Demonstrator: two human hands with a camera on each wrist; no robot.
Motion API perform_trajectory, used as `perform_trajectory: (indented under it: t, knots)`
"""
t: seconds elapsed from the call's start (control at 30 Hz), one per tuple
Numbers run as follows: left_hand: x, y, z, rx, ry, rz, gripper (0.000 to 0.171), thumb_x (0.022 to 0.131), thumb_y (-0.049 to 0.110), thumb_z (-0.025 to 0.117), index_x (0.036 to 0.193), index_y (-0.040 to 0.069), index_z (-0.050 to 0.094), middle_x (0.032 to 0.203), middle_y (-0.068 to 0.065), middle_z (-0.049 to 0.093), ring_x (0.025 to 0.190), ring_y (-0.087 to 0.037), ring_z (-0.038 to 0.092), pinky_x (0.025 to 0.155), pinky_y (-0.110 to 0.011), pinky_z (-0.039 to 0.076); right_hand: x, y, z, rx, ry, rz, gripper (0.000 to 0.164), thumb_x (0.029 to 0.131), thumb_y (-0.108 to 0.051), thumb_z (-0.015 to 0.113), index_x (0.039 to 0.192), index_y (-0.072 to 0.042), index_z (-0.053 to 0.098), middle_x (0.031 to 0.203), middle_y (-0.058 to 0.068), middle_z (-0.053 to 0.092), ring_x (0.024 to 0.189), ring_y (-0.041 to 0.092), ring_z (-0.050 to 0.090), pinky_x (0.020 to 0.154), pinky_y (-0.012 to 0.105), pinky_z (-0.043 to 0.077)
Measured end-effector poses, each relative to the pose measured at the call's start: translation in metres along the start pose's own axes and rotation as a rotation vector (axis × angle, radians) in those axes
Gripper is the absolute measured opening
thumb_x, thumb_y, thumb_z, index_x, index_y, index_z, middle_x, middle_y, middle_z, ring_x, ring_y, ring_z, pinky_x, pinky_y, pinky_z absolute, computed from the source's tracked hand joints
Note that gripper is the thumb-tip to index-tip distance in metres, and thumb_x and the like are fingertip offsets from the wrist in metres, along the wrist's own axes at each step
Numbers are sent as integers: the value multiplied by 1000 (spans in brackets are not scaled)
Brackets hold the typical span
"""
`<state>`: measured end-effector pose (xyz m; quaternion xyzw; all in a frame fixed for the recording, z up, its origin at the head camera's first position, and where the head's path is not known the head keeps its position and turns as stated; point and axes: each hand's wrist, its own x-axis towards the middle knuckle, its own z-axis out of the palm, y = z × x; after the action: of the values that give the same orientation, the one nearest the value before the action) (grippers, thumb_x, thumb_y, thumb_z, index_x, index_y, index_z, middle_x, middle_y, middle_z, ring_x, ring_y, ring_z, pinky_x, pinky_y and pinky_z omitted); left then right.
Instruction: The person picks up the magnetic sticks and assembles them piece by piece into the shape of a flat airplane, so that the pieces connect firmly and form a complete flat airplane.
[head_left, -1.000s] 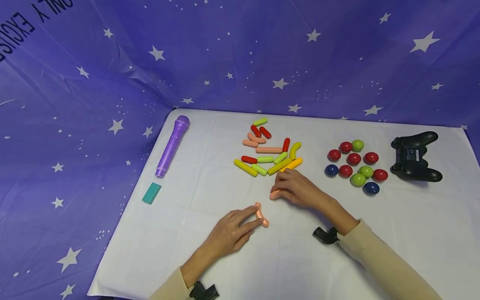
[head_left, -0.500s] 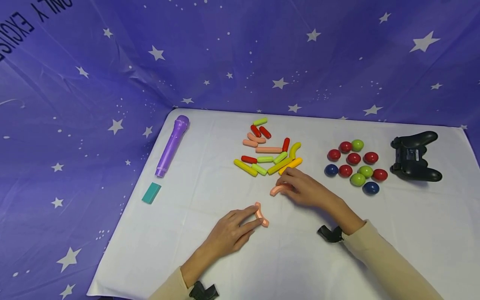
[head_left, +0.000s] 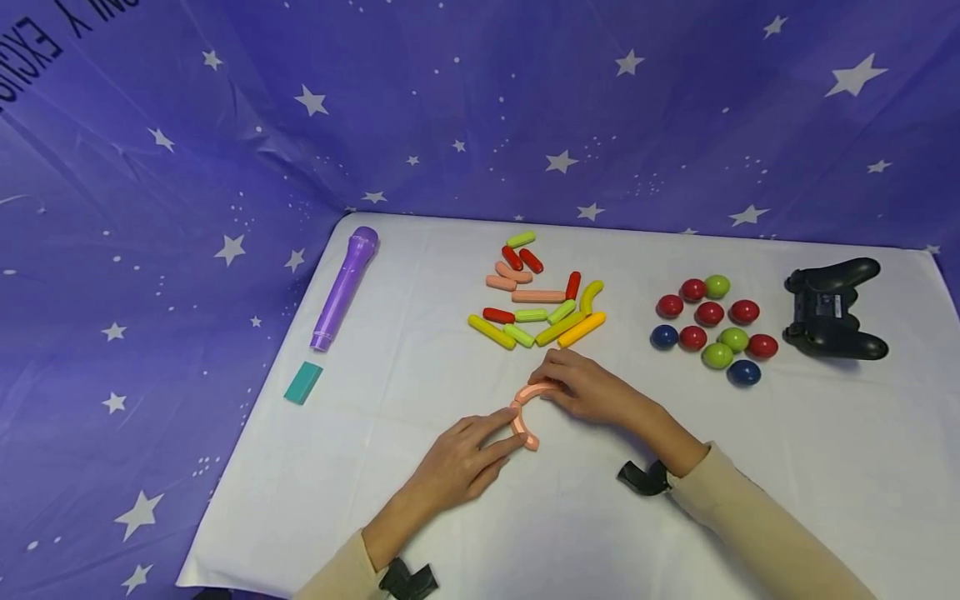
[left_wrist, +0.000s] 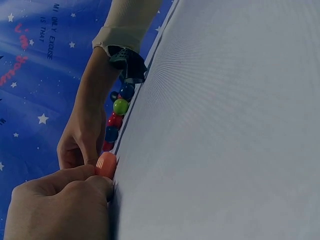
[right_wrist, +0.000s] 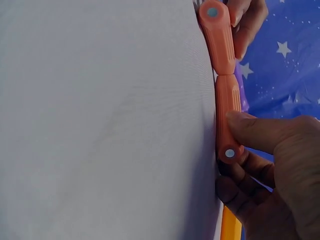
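Note:
My left hand (head_left: 468, 462) holds a curved peach magnetic stick (head_left: 519, 423) on the white tabletop, index finger near its upper end and thumb near its lower end. A second curved peach magnetic stick (head_left: 534, 390) is pinched in my right hand (head_left: 588, 387). The two sticks meet end to end and form an arc that opens to the right. In the right wrist view, the right-hand stick (right_wrist: 228, 100) lies between thumb and fingers, with a round silver disc at its near end. The left wrist view shows an end of a peach stick (left_wrist: 106, 165) beside the left fingers.
Beyond the hands lie several loose sticks, among them an orange stick (head_left: 582, 330) and a straight peach stick (head_left: 537, 297). Red, green and blue balls (head_left: 708, 313) and a black game controller (head_left: 834, 308) are at right; a purple toy microphone (head_left: 345, 287) and teal block (head_left: 303, 383) at left.
My right hand has moved left and slightly down with its curved stick, closing the gap to the left-hand stick, so the ends now meet. My left hand has stayed in place.

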<state>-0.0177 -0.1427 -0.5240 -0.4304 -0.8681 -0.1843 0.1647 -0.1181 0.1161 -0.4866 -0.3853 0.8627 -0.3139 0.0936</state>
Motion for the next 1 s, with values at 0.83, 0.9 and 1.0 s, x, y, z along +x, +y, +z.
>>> perform_trajectory:
  t: [0.83,0.9,1.0]
  knots:
    - [3,-2,3,-33,68,51,38,88,20,69,126,19,66,140,-10,55,127,-19,55,94,-34,50,-2,-1,1,-35,26,-16,20,89,-18,73,108,-22,73,97,-7,60,91,9,53,86,31,51]
    - [7,-6,1,-52,77,49,38,87,18,71,125,18,67,138,-10,57,126,-20,56,92,-34,51,-2,0,1,-34,28,-22,20,89,-19,72,108,-22,72,97,-7,60,91,9,52,85,31,50]
    - [16,-14,-2,-52,54,44,37,87,19,73,123,20,68,136,-7,59,128,-21,55,94,-34,51,-2,0,1,-35,35,-35,20,89,-21,72,108,-22,72,98,-6,60,91,9,52,84,30,50]
